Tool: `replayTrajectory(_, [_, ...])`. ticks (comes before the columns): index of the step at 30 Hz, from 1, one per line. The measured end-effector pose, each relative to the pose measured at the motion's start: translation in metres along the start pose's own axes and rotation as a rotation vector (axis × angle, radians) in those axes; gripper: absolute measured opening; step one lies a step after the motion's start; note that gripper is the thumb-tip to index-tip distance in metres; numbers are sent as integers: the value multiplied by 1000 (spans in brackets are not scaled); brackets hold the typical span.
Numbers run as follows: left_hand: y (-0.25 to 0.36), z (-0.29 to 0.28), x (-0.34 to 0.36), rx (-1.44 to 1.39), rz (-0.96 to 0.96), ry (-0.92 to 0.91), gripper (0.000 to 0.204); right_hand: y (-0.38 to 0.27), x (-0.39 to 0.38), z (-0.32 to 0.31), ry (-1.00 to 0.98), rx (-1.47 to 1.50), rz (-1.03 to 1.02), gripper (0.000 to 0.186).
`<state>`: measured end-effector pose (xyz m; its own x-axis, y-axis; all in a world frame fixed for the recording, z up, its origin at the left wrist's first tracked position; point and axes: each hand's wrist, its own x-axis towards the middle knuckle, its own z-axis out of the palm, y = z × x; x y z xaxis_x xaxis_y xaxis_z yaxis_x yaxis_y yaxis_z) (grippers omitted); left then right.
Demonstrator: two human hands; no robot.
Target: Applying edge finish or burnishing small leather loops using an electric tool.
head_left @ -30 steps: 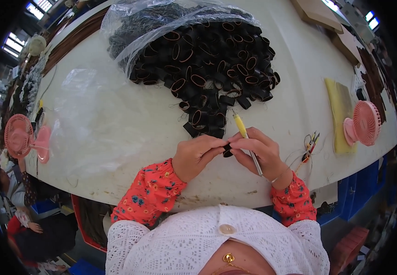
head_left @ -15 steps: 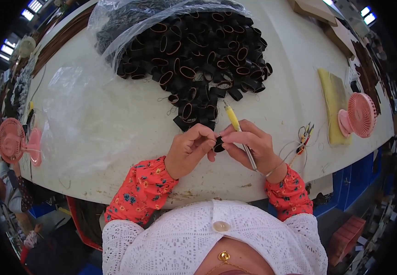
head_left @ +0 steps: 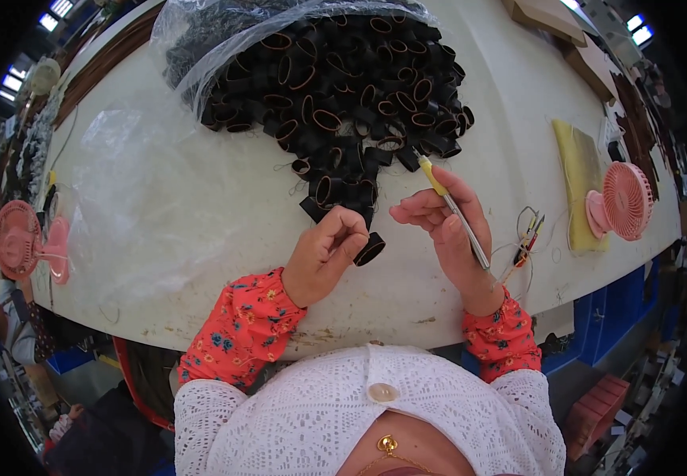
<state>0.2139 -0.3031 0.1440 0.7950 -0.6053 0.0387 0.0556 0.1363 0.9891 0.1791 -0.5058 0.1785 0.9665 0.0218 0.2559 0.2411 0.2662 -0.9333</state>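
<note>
A small black loop (head_left: 369,250) with a tan inner edge is at the pinched thumb and fingertips of my left hand (head_left: 323,260). The fingers partly hide where they grip it. To the right, my right hand (head_left: 461,242) is apart from the loop, with its fingers loosely curled. It holds a pen-like tool (head_left: 456,213) with a yellow front part and silver barrel between thumb and forefinger, tip pointing away from me. Just beyond both hands lies a heap of similar black loops (head_left: 327,119), with thin loose threads at its near end.
Clear plastic bagging (head_left: 232,55) covers the heap's far left, and more plastic film (head_left: 137,198) lies on the white table (head_left: 502,111). A pink fan (head_left: 627,201), a yellow pad (head_left: 575,186) and small cutters (head_left: 530,238) are at right. Another pink fan (head_left: 18,239) stands left.
My right hand has drawn away from the loop to the right and turned, keeping the pen-like tool. My left hand has stayed nearly in place with the loop at its fingertips.
</note>
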Motion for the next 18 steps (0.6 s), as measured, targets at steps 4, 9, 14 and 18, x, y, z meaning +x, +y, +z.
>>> replayTrajectory(4, [5,1,1,103,19,13,6,-3,-4,-21,-108,318,159,40])
replayTrajectory(9, [7,3,0,138,3,12,6,7,-8,-19,-135,262,144,30])
replayTrajectory(14, [8,4,-1,166,17,8,6,11,-9,-14,-132,173,141,19])
replayTrajectory(18, [4,3,-1,166,27,2,6,10,-11,-11,-117,145,208,20])
